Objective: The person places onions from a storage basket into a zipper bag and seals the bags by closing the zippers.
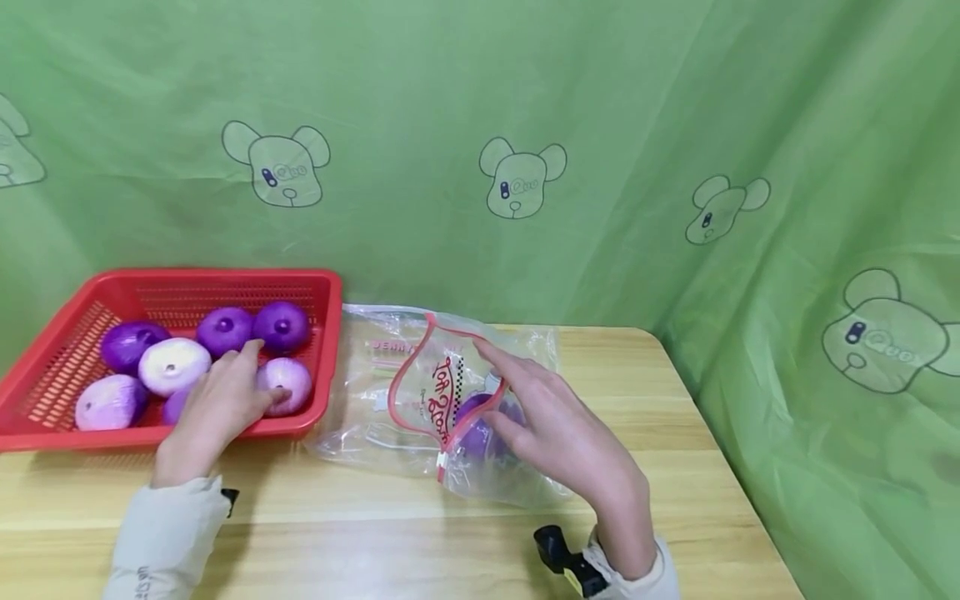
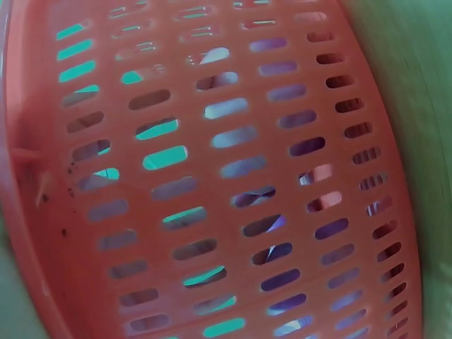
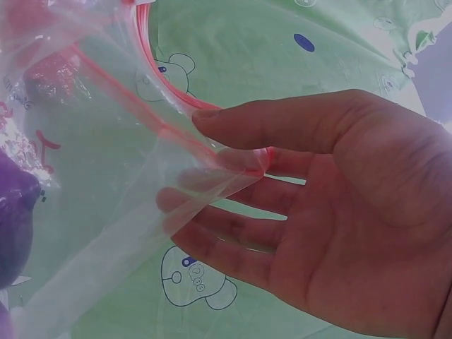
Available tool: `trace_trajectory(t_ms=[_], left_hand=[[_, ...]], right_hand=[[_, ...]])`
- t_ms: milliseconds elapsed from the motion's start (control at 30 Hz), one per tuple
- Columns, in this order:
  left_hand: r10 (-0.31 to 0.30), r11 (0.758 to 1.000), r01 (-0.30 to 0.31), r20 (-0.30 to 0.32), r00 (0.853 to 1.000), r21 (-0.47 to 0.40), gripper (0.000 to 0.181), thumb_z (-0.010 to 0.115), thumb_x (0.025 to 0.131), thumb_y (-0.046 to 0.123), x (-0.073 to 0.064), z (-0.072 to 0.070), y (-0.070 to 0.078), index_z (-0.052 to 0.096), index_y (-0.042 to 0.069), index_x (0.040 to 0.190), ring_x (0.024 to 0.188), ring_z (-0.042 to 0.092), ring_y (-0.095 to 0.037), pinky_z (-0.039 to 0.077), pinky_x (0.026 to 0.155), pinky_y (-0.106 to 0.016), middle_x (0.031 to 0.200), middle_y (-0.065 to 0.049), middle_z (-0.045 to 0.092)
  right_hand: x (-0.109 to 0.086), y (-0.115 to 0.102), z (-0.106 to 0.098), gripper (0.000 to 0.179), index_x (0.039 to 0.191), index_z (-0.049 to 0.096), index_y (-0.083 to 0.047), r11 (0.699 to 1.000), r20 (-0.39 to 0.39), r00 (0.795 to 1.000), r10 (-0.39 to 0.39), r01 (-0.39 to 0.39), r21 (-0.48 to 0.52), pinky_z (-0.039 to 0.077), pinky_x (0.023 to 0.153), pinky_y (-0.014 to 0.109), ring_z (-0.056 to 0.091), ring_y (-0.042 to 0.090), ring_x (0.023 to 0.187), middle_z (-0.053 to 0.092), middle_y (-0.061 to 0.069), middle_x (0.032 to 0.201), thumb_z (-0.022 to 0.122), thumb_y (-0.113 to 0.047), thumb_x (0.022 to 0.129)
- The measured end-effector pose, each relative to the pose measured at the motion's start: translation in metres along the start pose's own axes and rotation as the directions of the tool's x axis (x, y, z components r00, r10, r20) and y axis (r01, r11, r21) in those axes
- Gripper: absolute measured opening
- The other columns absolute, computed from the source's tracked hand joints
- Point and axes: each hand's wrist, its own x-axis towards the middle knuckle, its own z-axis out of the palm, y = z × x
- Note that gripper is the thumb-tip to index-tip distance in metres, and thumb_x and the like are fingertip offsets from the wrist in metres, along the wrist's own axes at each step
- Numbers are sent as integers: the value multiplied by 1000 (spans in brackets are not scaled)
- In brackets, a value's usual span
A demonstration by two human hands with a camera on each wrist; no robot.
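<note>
Onion [image 1: 474, 435] is seen bagged in the bag [image 1: 356, 417] at right; seven are left in the basket [image 1: 333, 333], a pale one [image 1: 296, 379] touched by the left hand [image 1: 221, 396]; the bag's mouth is touched by the right hand [image 1: 566, 425], both hands' fingers apart.

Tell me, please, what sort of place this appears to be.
Probably a small curtained-off tabletop workspace: green sheeting printed with cartoon animal heads hangs behind a wooden table, which holds a red plastic basket.
</note>
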Motion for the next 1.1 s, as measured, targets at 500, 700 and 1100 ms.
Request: trace_trajectory(t_ms=[500,700,1100], left_hand=[[38,998,-46,-149,988,-48,68,81,83,26,-3,3,1,43,-6,131,69,63,-42,50,60,-58,84,-28,63],[127,991,-134,-230,965,-15,74,82,83,29,-3,3,1,49,1,142,60,56,-29,49,58,-55,72,-17,60],[198,979,-206,-325,925,11,68,79,86,30,-1,-3,15,51,6,144,53,41,-17,38,49,-36,62,-3,44]], right_hand=[[-2,0,1,75,155,35,-14,1000,10,1000,8,-8,4,42,109,43,48,23,135,47,5,151,72,-14,90],[-1,-1,1,75,155,35,-13,1000,6,1000,3,-3,1,44,108,43,49,22,133,47,4,150,72,-14,90],[-1,-1,1,76,155,35,-14,1000,3,1000,2,-2,-9,47,104,42,53,20,127,51,5,147,73,-15,89]])
